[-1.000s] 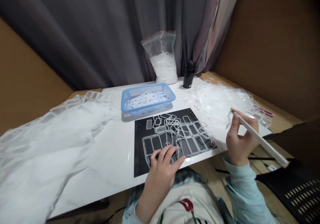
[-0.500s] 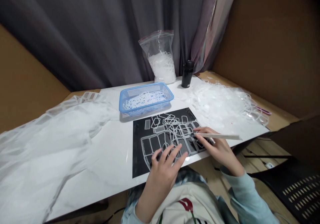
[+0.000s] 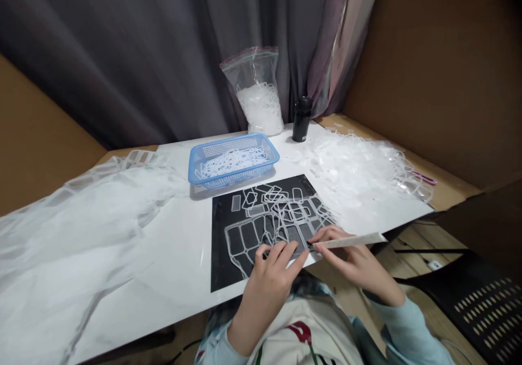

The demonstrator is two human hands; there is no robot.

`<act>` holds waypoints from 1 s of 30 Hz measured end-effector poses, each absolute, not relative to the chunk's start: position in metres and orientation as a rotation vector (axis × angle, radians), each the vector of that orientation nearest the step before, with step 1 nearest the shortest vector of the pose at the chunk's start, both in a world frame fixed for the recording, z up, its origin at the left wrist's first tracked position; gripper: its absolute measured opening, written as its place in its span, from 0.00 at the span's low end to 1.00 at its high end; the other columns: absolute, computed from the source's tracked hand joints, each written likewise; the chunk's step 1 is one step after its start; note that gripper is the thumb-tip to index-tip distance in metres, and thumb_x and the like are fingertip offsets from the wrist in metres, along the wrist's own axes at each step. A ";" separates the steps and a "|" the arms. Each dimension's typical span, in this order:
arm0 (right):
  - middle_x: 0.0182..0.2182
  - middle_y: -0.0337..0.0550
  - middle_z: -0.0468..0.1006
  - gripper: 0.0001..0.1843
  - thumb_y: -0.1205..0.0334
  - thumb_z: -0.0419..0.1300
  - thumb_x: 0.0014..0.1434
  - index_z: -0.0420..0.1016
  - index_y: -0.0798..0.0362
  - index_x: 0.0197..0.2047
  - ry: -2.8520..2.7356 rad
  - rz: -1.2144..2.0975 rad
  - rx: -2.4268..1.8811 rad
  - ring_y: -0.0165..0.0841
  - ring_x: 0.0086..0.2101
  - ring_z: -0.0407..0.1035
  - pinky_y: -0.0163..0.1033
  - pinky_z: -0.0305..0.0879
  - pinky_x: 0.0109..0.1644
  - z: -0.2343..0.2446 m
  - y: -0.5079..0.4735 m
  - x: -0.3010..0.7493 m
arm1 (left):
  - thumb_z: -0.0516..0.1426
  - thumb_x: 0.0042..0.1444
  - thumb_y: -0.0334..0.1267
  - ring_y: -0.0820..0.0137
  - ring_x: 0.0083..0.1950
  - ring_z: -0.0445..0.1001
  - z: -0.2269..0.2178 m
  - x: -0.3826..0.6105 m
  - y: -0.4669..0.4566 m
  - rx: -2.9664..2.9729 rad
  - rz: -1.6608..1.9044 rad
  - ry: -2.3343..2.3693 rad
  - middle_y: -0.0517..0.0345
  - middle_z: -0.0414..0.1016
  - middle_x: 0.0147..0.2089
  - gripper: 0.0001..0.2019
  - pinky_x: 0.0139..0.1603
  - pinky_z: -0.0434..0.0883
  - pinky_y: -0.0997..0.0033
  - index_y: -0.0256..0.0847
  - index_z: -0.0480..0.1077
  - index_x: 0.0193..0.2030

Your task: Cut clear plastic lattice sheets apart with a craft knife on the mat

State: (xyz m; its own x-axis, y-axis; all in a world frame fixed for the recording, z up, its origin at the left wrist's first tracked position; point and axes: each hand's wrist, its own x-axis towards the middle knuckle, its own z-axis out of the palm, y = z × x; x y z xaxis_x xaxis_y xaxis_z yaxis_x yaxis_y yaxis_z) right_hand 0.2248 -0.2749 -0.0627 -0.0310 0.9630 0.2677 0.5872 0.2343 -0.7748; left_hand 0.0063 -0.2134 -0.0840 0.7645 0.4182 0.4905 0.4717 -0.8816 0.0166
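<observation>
On a black mat (image 3: 222,270) lies a translucent sheet of rounded rectangular frames (image 3: 240,240), with loose thin white frames (image 3: 275,195) scattered over its upper part. My left hand (image 3: 274,275) rests on the near edge of the sheet, fingers spread and bent. My right hand (image 3: 353,261) grips a long, thin white tool (image 3: 353,241) between thumb and fingers. Its tip touches or hovers by the lower right of the sheet; its exact kind is unclear. The fingers of both hands hide part of the sheet's near edge.
Beyond the mat stands a blue basket (image 3: 193,173) holding white frames. A zip bag (image 3: 261,106) of similar pieces and a black bottle (image 3: 302,119) are behind it. Translucent sheets are heaped left (image 3: 89,229), more plastic pieces (image 3: 359,164) right. A pink-handled tool (image 3: 424,178) lies far right.
My right hand has moved with the white tool toward me, down to the sheet's near edge and closer to my left hand. The left hand stays about where it was. The view shifted slightly.
</observation>
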 end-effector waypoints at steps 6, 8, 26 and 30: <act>0.43 0.46 0.76 0.10 0.60 0.53 0.72 0.73 0.50 0.39 -1.718 0.590 -1.463 0.38 0.47 0.72 0.45 0.71 0.53 -0.063 -0.278 0.224 | 0.56 0.67 0.32 0.66 0.54 0.68 -0.085 0.006 -0.213 -2.868 -0.779 -0.723 0.59 0.75 0.55 0.15 0.54 0.56 0.59 0.49 0.71 0.58; 0.43 0.46 0.76 0.09 0.60 0.53 0.72 0.73 0.50 0.40 -1.738 0.577 -1.458 0.38 0.47 0.72 0.45 0.71 0.53 -0.062 -0.278 0.224 | 0.55 0.67 0.32 0.66 0.54 0.69 -0.085 0.006 -0.213 -2.860 -0.793 -0.718 0.59 0.75 0.55 0.15 0.54 0.56 0.60 0.49 0.72 0.58; 0.48 0.48 0.82 0.10 0.67 0.53 0.70 0.75 0.51 0.47 -1.825 -0.383 -1.561 0.44 0.48 0.74 0.50 0.69 0.49 -0.064 -0.243 0.250 | 0.56 0.63 0.27 0.65 0.54 0.69 -0.084 0.007 -0.214 -2.942 -0.776 -0.747 0.59 0.75 0.53 0.18 0.54 0.56 0.59 0.48 0.70 0.57; 0.46 0.54 0.80 0.10 0.64 0.52 0.72 0.73 0.54 0.49 -1.474 -0.504 -1.581 0.45 0.45 0.73 0.51 0.68 0.50 -0.058 -0.214 0.262 | 0.55 0.62 0.25 0.65 0.54 0.70 -0.084 0.007 -0.214 -2.966 -0.761 -0.761 0.59 0.75 0.52 0.20 0.54 0.56 0.58 0.48 0.69 0.58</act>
State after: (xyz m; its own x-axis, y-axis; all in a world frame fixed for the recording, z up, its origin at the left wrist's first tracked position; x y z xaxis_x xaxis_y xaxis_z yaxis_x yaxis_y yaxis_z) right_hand 0.2624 -0.2144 -0.0577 0.2101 0.5776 0.7889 0.9397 0.1035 -0.3260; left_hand 0.0068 -0.2144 -0.0842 0.7672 0.4570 0.4500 0.4503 -0.8834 0.1293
